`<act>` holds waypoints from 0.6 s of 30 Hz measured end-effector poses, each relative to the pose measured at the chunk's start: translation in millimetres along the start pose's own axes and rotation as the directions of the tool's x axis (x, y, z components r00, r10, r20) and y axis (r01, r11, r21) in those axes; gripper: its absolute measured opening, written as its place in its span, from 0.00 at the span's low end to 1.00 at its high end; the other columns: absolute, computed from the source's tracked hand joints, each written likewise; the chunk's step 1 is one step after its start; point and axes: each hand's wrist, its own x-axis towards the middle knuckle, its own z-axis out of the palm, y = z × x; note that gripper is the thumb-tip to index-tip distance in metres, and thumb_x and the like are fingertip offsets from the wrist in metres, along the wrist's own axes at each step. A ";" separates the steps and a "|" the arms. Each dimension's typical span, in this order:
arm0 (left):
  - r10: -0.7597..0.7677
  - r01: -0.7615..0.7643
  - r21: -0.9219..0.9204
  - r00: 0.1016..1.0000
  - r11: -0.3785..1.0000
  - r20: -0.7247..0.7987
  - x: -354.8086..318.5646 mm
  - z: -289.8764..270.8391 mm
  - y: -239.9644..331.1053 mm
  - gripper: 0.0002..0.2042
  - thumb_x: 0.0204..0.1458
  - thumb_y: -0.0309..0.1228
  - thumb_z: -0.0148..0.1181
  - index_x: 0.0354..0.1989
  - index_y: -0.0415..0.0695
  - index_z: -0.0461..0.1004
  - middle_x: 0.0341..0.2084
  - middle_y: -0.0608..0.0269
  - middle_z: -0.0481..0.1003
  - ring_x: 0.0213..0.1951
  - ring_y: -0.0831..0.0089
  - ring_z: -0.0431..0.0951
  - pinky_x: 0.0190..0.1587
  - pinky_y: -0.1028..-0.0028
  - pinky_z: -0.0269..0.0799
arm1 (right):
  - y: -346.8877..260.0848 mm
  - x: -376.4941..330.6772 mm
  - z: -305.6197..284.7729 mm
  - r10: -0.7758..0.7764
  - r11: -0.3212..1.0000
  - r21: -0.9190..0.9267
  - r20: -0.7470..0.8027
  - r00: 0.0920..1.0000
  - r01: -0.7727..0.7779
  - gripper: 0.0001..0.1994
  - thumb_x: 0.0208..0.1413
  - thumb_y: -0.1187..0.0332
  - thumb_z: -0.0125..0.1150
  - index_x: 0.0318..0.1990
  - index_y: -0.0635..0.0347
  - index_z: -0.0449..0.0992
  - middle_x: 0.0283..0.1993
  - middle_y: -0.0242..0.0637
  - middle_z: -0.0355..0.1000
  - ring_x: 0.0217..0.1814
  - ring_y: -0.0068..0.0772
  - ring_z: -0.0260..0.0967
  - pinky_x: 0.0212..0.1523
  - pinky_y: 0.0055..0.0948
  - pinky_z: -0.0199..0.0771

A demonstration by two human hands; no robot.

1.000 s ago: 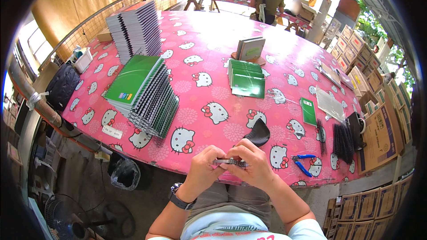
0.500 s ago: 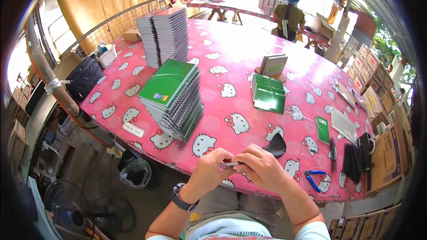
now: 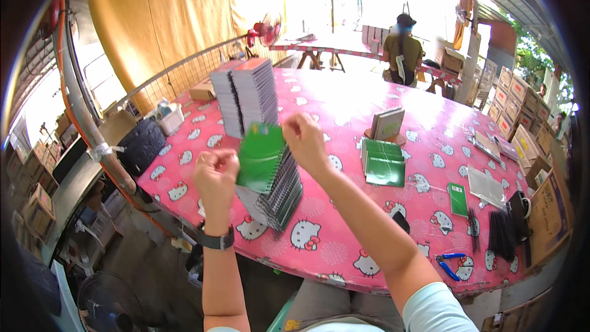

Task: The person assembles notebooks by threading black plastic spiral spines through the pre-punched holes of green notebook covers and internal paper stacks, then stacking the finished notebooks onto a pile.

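Observation:
Both my fists are raised apart above the near edge of the pink table (image 3: 335,95), which has a white cat pattern. My left hand (image 3: 216,172), with a dark watch on its wrist, is closed, and nothing shows in it. My right hand (image 3: 305,141) is closed too, higher and to the right. Between and behind them lies a slanted stack of green spiral notebooks (image 3: 270,178). A taller grey stack of notebooks with a red top (image 3: 246,95) stands beyond it.
Flat green notebooks (image 3: 384,163), upright notebooks on a stand (image 3: 387,124), a small green notebook (image 3: 456,198), black spiral coils (image 3: 501,233) and blue pliers (image 3: 450,264) lie to the right. A person (image 3: 402,49) works at the far end. Cardboard boxes (image 3: 547,209) line the right side.
My hands have risen from my lap, where they pinched a small thing together, and have moved apart into fists. The view has tilted up toward the far end of the table.

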 end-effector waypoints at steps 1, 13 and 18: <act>-0.037 0.031 -0.096 0.998 0.995 -0.057 0.2 16.8 -8.8 0.08 0.55 0.27 0.56 0.34 0.35 0.77 0.28 0.69 0.73 0.27 0.81 0.69 0.34 0.80 0.65 | 32.8 -2.1 7.2 -0.097 0.991 -0.094 -0.061 0.993 0.091 0.08 0.58 0.69 0.52 0.35 0.65 0.75 0.27 0.35 0.70 0.29 0.24 0.66 0.33 0.26 0.67; -0.520 0.410 -0.614 0.854 0.675 -0.002 -19.5 50.6 -22.4 0.31 0.64 0.51 0.37 0.45 0.30 0.74 0.37 0.52 0.78 0.38 0.71 0.77 0.42 0.77 0.72 | 27.3 -22.5 24.8 0.239 0.907 0.365 -0.031 0.971 -0.211 0.13 0.61 0.63 0.53 0.44 0.64 0.74 0.41 0.41 0.73 0.43 0.30 0.69 0.45 0.28 0.68; -0.312 0.190 -0.489 0.932 0.851 -0.182 -35.3 4.2 -30.2 0.30 0.65 0.50 0.30 0.61 0.35 0.60 0.59 0.50 0.64 0.61 0.64 0.63 0.61 0.63 0.56 | 85.6 -51.1 -82.7 0.305 0.952 0.010 0.071 0.950 -0.306 0.15 0.56 0.69 0.58 0.51 0.63 0.73 0.51 0.45 0.70 0.55 0.38 0.67 0.53 0.32 0.68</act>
